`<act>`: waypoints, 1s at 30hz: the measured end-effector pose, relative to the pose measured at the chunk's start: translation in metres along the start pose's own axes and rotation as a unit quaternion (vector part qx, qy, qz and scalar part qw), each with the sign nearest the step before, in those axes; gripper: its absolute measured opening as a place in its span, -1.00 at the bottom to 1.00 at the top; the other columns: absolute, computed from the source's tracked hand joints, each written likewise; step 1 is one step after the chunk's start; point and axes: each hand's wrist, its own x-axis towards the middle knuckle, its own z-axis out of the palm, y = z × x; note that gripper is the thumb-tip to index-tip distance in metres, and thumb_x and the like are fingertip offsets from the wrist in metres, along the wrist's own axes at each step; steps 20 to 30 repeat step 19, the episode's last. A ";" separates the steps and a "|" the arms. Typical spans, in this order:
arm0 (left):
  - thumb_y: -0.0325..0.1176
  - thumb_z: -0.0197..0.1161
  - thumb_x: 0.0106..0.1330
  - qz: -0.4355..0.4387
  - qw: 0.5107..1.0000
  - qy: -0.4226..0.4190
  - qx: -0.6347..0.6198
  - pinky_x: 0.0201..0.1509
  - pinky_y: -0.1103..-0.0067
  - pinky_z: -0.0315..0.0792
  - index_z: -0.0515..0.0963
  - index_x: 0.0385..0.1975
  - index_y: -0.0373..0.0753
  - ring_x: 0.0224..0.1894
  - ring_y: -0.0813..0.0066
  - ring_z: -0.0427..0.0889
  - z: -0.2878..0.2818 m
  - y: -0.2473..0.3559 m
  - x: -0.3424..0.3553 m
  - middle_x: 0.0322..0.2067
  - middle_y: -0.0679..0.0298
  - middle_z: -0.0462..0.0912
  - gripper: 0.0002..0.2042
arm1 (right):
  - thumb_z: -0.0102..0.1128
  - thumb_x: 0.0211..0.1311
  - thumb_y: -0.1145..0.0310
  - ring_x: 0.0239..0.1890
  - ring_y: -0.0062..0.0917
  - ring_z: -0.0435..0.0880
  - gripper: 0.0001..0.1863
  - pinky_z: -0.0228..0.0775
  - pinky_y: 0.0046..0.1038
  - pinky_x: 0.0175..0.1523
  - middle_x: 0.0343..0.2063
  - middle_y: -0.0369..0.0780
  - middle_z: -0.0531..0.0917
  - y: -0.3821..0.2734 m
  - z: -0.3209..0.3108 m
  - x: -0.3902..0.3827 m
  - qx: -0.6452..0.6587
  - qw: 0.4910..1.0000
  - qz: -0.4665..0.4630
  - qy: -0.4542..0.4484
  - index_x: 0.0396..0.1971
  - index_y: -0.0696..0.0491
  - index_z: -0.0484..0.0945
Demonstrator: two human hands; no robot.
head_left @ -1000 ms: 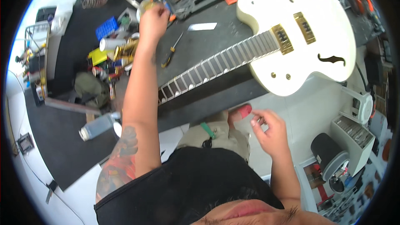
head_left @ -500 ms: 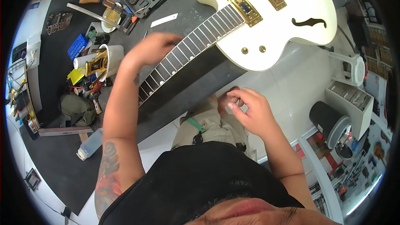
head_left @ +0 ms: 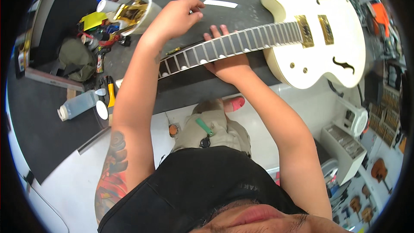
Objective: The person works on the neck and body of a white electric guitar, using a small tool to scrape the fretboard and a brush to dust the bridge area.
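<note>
A white electric guitar [head_left: 282, 56] with f-shaped holes and gold pickups lies across the dark workbench, its body at the right. The bound, fretted neck [head_left: 237, 43] runs left toward my left forearm, which hides part of its far end. My right hand [head_left: 230, 67] reaches beneath the neck and cradles it, fingertips showing past its far edge. Above the bench, beyond the neck, hovers my left hand [head_left: 179, 17], fingers loosely bent and thumb apart, with nothing visible in it. A thin dark tool with a yellowish part [head_left: 174, 51] lies along the neck's far side.
Left of my left hand stands a white tub [head_left: 148, 17] holding gold hardware. A green cloth bag [head_left: 76, 59], a clear squeeze bottle [head_left: 79, 104] and a yellow-handled tool [head_left: 111, 92] lie nearer. A white strip [head_left: 221, 4] rests at the back. Drawers [head_left: 343, 151] stand right.
My right hand has gone from in front of the bench to under the neck. My left hand has moved off the neck's edge. The view has shifted, and the neck now appears flatter.
</note>
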 end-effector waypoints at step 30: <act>-0.46 0.52 0.41 0.179 0.984 -0.021 -0.003 0.29 0.26 0.66 0.72 0.16 -0.29 0.09 0.17 0.82 0.097 0.128 -0.131 0.08 0.03 0.81 -0.66 | 0.33 0.49 0.44 0.01 -0.04 0.68 -0.89 0.42 0.12 0.22 -0.15 -0.05 0.74 -0.001 -0.065 -0.157 0.212 0.947 0.239 0.045 -0.07 0.07 0.65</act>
